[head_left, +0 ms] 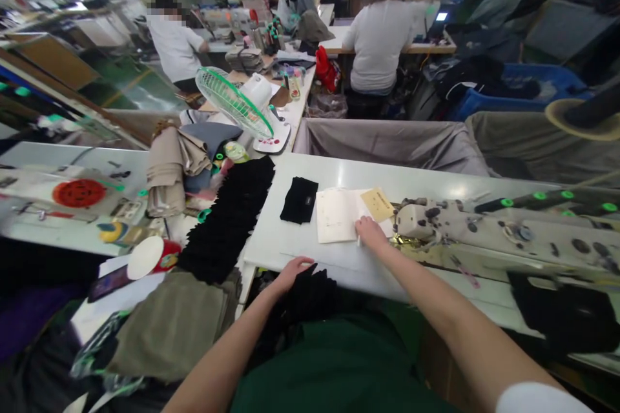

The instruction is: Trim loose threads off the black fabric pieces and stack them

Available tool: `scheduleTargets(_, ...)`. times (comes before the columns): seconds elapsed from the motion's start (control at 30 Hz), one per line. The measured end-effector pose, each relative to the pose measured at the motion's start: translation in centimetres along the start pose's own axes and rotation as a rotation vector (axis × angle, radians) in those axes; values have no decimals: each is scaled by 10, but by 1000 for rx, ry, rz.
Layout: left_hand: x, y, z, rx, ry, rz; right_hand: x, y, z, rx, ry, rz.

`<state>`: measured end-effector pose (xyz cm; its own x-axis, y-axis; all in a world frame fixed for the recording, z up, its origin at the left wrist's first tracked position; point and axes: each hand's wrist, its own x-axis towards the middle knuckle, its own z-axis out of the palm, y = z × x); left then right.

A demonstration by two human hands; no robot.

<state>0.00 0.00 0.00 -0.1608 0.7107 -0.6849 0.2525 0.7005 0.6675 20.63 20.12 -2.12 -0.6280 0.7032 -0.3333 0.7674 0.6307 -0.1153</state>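
My right hand (372, 233) rests on the right part of an open paper notebook (334, 216), its fingers bent together. A short, thin white piece shows under the fingertips, too small to name. A tan card (376, 204) lies on the notebook's upper right. At the table's front edge is my left hand (293, 271), fingers stretched out, beside a bunch of black fabric pieces (310, 293) below the edge. I see nothing held in it. A small black fabric stack (299, 200) with a light label lies left of the notebook.
A sewing machine (465, 229) stands right of the notebook, with pink-handled snips (465, 273) before it. At left are a long row of black pieces (227, 219), olive fabric (169, 329), a paper cup (150, 257) and a fan (242, 103). Other people sit working beyond.
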Motion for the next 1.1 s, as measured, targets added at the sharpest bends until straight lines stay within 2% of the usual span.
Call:
scheduleTargets(0.13,22,19,3,258,-3,110,-3,5,-10,117,19,30)
scheduleTargets(0.3,37,39,6,558,-36,201,-36,-1,-12,359,195,152)
scheduleTargets(0.43,42,39,6,738,-73,214,-48,-35,7,642,332,178)
scheduleTargets(0.53,43,34,6,830,-81,206,-37,-64,27,841,388,121)
scheduleTargets(0.63,43,29,6,891,-86,192,-23,-81,46,961,424,102)
scheduleTargets(0.87,46,21,7,944,-110,194,-12,-79,74,1004,443,152)
scheduleTargets(1.1,47,16,6,901,-119,194,-13,-79,77,952,382,96)
